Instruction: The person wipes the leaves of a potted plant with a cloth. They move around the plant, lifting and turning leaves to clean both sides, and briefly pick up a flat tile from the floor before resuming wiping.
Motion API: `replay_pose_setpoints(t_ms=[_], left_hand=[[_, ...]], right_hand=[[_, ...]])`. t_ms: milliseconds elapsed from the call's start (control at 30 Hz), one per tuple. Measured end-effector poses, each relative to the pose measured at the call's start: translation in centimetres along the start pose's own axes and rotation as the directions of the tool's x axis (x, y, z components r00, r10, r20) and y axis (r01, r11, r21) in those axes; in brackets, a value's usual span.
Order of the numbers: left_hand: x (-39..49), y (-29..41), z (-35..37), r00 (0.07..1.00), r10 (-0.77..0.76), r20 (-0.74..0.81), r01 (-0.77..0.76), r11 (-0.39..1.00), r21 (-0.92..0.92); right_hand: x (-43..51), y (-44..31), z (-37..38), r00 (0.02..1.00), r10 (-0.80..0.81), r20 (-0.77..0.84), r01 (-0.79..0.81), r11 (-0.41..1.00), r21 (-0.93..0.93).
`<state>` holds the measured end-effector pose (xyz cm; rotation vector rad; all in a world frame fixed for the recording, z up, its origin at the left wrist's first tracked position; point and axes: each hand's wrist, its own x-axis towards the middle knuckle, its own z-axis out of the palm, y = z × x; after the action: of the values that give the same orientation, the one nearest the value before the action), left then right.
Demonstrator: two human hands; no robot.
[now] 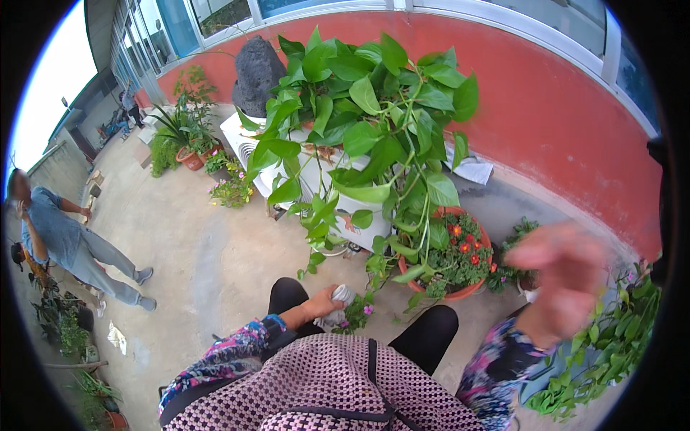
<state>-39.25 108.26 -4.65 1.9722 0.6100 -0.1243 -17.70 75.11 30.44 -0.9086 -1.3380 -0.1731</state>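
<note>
My left hand (322, 303) is shut around a crumpled grey-white cloth (343, 297), low between my knees. Pink flowers (368, 310) on a leafy plant show just beside the cloth. My right hand (563, 275) is raised on the right, blurred by motion, its fingers apart and nothing visible in them. Behind it is a small potted plant (522, 237). A large trailing pothos (372, 118) stands before me on a white air-conditioner outdoor unit (307, 180), its vines hanging over the front. A terracotta-coloured pot (488, 237) holds red flowers (464, 248) below the vines.
A dark rough rock (259, 75) sits on the unit's left end. A white cloth (470, 168) lies by the red wall (550, 102). Potted plants (188, 157) stand farther back. A person (70, 237) in grey-blue clothes is at the left. Leafy vines (620, 334) spread at the right.
</note>
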Motion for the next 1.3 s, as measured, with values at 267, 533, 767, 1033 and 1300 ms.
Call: replay_pose_setpoints(t_ms=[267,533,767,1033,1300], left_hand=[[-1.5,5.2,2.9,0.986,0.137,0.095,-0.153,0.969,0.192],[-1.6,5.9,5.0,0.982,0.113,0.151,-0.146,0.963,0.228],[0.2,7.0,4.8,0.947,0.292,0.135,-0.315,0.928,0.2],[0.9,6.9,6.5,0.936,0.304,0.176,-0.32,0.945,0.07],[0.8,3.3,4.2,0.967,0.232,0.105,-0.224,0.971,-0.089]], right_hand=[[4.4,-8.4,-2.6,0.921,-0.381,-0.087,0.21,0.672,-0.711],[1.7,-8.5,-3.1,0.959,-0.274,-0.067,0.12,0.609,-0.784],[2.9,-9.1,-1.1,0.942,-0.324,-0.082,0.132,0.586,-0.8],[5.3,-14.2,5.6,0.689,-0.709,-0.149,0.432,0.567,-0.701],[2.6,8.0,7.2,0.926,0.265,-0.27,-0.374,0.534,-0.758]])
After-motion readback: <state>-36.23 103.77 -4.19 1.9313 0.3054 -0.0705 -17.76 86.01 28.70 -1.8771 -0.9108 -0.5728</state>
